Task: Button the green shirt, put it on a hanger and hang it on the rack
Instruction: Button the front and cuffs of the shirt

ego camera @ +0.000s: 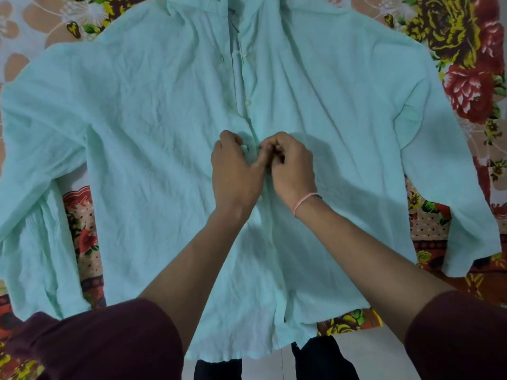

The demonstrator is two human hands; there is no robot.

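We are pinching the front edges of the wrinkled pale-green cotton shirt [137, 133], left hand [236, 171] and right hand [290, 165] both curling onto cloth, ideally keeping the edges aligned and taut.

Floral sheet [463, 86], red & yellow blooms, spreads L, R & beyond the grip; pale floor [381, 357] nearer, below-R of it. Soft light.
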